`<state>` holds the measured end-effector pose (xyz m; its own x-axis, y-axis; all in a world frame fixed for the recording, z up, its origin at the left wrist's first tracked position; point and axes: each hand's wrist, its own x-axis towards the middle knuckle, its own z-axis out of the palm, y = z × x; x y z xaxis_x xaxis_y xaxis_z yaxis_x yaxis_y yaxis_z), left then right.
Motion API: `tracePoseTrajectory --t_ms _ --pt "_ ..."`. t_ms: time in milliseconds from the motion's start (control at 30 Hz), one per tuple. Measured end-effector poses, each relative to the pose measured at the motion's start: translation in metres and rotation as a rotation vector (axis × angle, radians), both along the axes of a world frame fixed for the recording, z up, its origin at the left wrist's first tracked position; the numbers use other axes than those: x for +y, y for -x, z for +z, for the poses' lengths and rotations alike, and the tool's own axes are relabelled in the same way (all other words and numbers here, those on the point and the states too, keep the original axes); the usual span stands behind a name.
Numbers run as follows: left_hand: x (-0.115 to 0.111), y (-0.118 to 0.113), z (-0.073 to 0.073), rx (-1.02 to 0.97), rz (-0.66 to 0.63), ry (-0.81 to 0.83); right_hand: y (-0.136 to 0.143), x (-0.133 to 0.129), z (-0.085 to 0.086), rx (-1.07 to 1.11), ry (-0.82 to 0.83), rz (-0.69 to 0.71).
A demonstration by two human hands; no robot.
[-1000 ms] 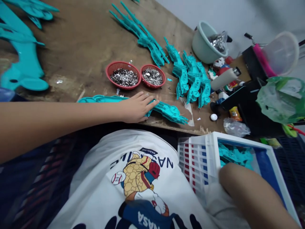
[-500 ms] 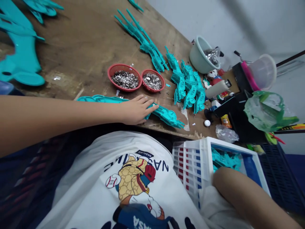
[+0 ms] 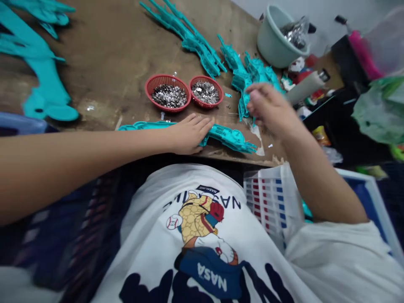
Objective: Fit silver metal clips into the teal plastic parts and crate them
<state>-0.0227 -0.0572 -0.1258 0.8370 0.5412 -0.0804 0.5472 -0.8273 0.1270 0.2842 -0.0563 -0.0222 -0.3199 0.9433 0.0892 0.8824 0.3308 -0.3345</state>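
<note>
My left hand [image 3: 193, 134] lies flat, fingers stretched out, across a long teal plastic part [image 3: 232, 138] at the table's near edge. The palm covers the middle of that part. My right hand [image 3: 268, 105] is raised at the right, in front of a group of teal plastic parts [image 3: 235, 69], hiding some of them. Its fingers look partly curled and are smeared by motion, so I cannot make out anything in them. Just beyond my left hand, two red baskets, a larger one [image 3: 149, 89] and a smaller one [image 3: 221, 93], hold small shiny metal clips [image 3: 170, 96].
Long teal pieces [image 3: 192, 40] lie at the back, and larger teal panels [image 3: 47, 80] at the left. A pale bucket [image 3: 273, 44] with bagged metal pieces and a bottle [image 3: 306, 88] stand at the right. A white crate [image 3: 268, 181] is beside me, below the table edge.
My right hand has come up from low on the right, where only the arm showed, to the teal parts on the table. My left hand stays on the long part. The view has shifted.
</note>
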Motion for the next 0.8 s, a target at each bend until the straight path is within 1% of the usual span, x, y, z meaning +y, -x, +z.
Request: tracePoseTrajectory --t_ms 67,100,167,233,300,400,467,533,700,800 --pt "0.000 0.002 0.003 0.017 -0.002 0.040 0.001 -0.010 -0.026 0.009 0.095 -0.029" --pt "0.000 0.004 0.002 0.019 -0.002 0.054 0.002 -0.015 -0.036 -0.019 0.141 -0.027" --pt "0.001 0.006 -0.001 -0.003 0.005 0.067 0.007 -0.024 -0.052 -0.119 0.174 -0.001" --pt "0.002 0.008 -0.006 -0.045 0.010 0.071 0.015 -0.034 -0.063 -0.222 0.128 0.009" --pt "0.002 0.009 -0.007 -0.073 0.007 0.077 0.025 -0.043 -0.071 -0.297 0.084 -0.026" --pt "0.001 0.009 -0.002 -0.045 -0.009 0.087 0.040 -0.052 -0.081 -0.340 0.088 -0.078" --pt "0.001 0.009 0.004 -0.005 -0.011 0.086 0.047 -0.053 -0.086 -0.318 0.070 -0.091" --pt "0.001 0.008 0.007 0.017 -0.006 0.079 0.048 -0.052 -0.087 -0.284 0.028 -0.085" --pt "0.005 0.005 0.011 0.046 0.005 0.067 0.033 -0.047 -0.075 -0.218 -0.008 -0.026" --pt "0.001 0.001 0.015 0.086 0.024 0.038 0.028 -0.045 -0.070 -0.245 -0.028 0.010"
